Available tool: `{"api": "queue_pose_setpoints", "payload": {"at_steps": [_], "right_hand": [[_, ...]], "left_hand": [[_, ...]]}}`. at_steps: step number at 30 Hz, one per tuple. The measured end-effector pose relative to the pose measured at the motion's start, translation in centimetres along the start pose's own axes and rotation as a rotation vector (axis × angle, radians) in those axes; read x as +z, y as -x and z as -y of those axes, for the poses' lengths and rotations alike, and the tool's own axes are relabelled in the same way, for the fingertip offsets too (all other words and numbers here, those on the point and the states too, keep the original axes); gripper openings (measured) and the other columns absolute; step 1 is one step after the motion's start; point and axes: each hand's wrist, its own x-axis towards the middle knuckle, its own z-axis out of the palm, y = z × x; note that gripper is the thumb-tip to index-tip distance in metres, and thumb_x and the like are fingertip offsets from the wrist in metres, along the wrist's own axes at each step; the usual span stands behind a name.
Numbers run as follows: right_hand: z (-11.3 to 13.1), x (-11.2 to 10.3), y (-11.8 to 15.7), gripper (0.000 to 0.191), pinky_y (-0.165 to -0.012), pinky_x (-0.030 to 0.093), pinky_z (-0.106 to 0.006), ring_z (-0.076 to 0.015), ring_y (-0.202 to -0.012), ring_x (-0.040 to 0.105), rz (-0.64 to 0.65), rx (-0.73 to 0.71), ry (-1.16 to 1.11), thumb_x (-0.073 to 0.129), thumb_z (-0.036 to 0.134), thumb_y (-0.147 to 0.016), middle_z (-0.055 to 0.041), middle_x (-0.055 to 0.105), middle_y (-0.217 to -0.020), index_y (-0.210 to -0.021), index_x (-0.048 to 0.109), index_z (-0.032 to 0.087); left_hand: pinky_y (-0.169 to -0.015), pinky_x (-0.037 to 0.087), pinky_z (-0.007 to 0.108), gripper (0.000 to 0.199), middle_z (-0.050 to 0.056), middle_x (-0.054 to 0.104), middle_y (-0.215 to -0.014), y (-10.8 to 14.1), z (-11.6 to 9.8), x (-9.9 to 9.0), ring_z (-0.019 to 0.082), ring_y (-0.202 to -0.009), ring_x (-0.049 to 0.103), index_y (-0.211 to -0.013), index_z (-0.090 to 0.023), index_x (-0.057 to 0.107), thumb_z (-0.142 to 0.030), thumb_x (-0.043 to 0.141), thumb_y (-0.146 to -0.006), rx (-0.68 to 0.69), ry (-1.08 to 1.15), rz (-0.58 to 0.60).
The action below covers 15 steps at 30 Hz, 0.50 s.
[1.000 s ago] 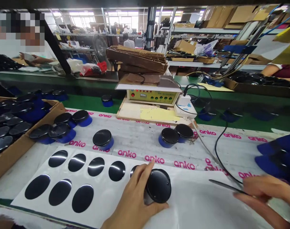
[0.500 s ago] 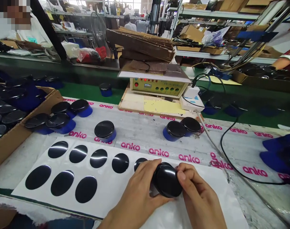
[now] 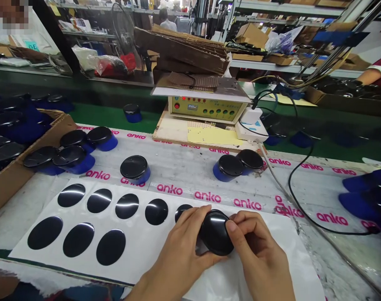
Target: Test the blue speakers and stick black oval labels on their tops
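Observation:
A round, glossy black piece (image 3: 216, 235) is tilted up between my two hands, above a white sheet (image 3: 136, 261). My left hand (image 3: 185, 242) is closed around its left side, thumb below and fingers over the upper edge. At its right edge my right hand (image 3: 256, 242) pinches, the thumb pressed near the rim and the other fingers curled behind. The underside of the piece is hidden. Shiny black oval stickers (image 3: 111, 247) lie in two rows on the sheet, left of my hands; one is partly covered by my left hand.
Several blue round parts with black tops (image 3: 135, 169) stand on the bench. More fill a cardboard box (image 3: 30, 156) at left. Behind stands a yellow control box (image 3: 205, 109) on a board. Cables (image 3: 290, 184) run along the right. Another person's arm (image 3: 370, 75) shows far right.
My right thumb has shifted slightly left and up along the rim of the black piece. Both hands still grip it. The camera view has shifted slightly.

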Motion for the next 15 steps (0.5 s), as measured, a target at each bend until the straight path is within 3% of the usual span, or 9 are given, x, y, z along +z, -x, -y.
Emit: {"api": "queue_pose_setpoints", "payload": {"at_steps": [10,13,15], "right_hand": [[0.13,0.73,0.49,0.014,-0.070,0.046,-0.019,-0.0103,-0.085,0.052,-0.085,-0.198,0.174,0.053,0.022,-0.090,-0.0031,0.047,-0.089,-0.078,0.047,0.019],[-0.18,0.52,0.54,0.012,-0.070,0.045,-0.022,-0.0121,-0.087,0.050,-0.100,-0.263,0.389,0.050,0.028,-0.092,-0.0043,0.044,-0.093,-0.085,0.047,0.020],[-0.56,-0.18,0.24,0.023,-0.069,0.045,-0.026,-0.0158,-0.091,0.048,-0.174,-0.309,0.544,0.052,0.041,-0.090,-0.0076,0.041,-0.101,-0.095,0.049,0.019]], "left_hand": [[-0.095,0.048,0.031,0.067,-0.003,0.056,-0.125,0.03,0.06,-0.12,0.015,-0.112,0.055,-0.132,-0.032,0.032,-0.039,0.070,-0.078,0.047,-0.114,-0.024],[-0.093,0.050,0.033,0.069,0.001,0.057,-0.125,0.13,0.12,-0.07,0.018,-0.111,0.057,-0.133,-0.029,0.029,-0.040,0.069,-0.079,0.093,-0.197,-0.052],[-0.091,0.052,0.034,0.075,0.005,0.055,-0.129,0.20,0.09,0.01,0.021,-0.115,0.056,-0.139,-0.028,0.023,-0.039,0.067,-0.080,0.133,-0.283,-0.078]]}}
